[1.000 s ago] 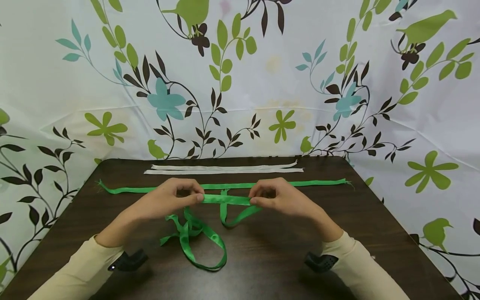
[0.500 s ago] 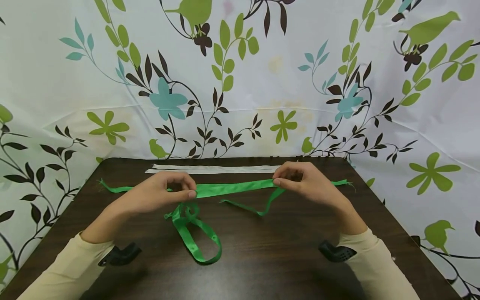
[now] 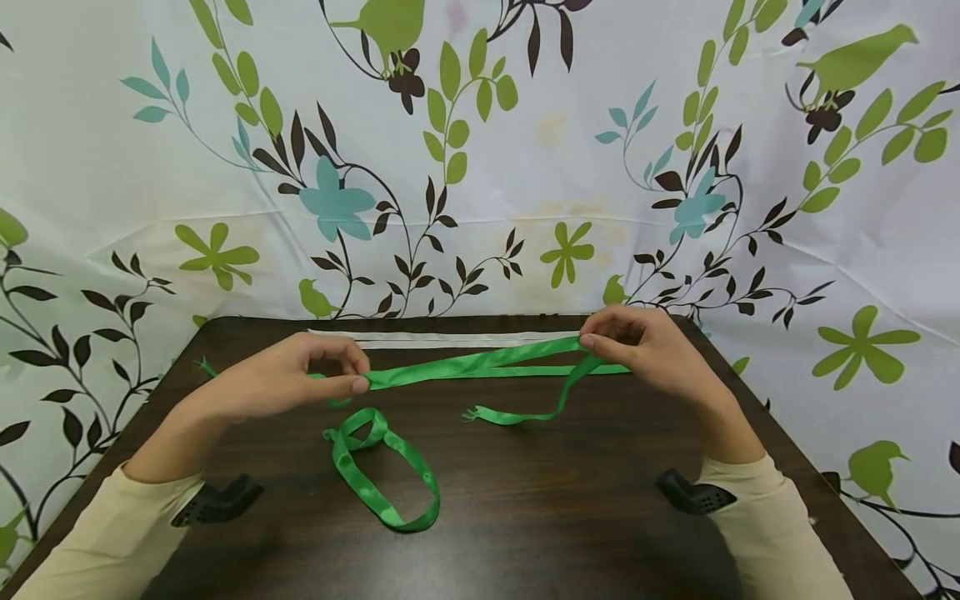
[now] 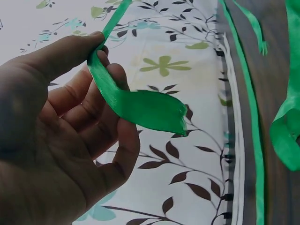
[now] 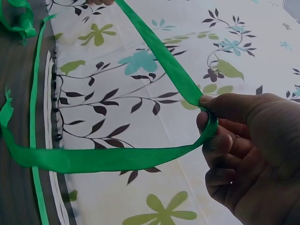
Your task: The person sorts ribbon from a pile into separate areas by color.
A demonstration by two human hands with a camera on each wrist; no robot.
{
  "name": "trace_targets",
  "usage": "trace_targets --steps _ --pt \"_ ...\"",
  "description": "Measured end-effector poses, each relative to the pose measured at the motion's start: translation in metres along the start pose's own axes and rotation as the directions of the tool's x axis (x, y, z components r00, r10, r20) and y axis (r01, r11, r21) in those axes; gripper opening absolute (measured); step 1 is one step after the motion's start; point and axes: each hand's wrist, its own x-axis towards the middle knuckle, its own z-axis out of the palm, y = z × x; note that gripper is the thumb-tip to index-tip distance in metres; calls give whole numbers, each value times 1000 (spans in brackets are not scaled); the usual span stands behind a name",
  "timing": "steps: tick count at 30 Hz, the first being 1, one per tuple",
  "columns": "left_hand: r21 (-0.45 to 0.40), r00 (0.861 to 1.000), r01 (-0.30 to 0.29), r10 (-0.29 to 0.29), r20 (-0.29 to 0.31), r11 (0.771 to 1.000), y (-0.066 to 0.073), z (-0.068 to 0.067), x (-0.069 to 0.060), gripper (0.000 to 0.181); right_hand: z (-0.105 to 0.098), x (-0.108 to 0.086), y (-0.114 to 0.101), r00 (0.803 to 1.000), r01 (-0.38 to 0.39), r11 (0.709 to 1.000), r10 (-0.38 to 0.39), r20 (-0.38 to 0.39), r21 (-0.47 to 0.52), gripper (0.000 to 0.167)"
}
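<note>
A green satin ribbon point(image 3: 465, 364) is stretched above the table between the two hands, its right side higher. My left hand point(image 3: 281, 375) pinches it between thumb and fingers, and a short tail point(image 4: 150, 110) curls over the fingers in the left wrist view. My right hand point(image 3: 648, 346) pinches the other side; from there a longer frayed tail point(image 5: 93, 160) hangs down and left toward the table. Below the left hand, a looped green ribbon point(image 3: 386, 475) lies on the tabletop.
Behind the held ribbon, another green ribbon point(image 3: 525, 372) lies straight across the dark wooden table point(image 3: 525, 508). White strips point(image 3: 450, 342) lie parallel near the back edge. A patterned cloth point(image 3: 480, 250) hangs behind the table.
Both hands have moved apart, the right one up and rightward, the left one leftward. More of the ribbon now stretches between them. The looped ribbon has shifted slightly left and spread out.
</note>
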Motion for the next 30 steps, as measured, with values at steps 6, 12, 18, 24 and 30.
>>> trace_targets --steps 6,12,18,24,30 --pt "-17 997 57 -57 -47 998 0 -9 -6 15 -8 -3 4 1000 -7 1000 7 -24 -18 16" --pt "-34 991 91 -94 -93 995 -18 -16 -6 15 -11 -2 6 999 -21 999 20 -33 -24 15" --pt "-49 980 134 -140 -138 990 -45 -24 -6 19 -11 -2 8 1000 -20 1000 20 -10 -1 16" --pt "-73 972 160 -170 -159 984 -59 -32 -6 23 -11 0 10 999 -43 999 43 7 -14 12" --pt "-47 954 212 -217 -205 976 -69 -39 -8 27 -12 0 13 998 -47 999 48 37 -26 13"
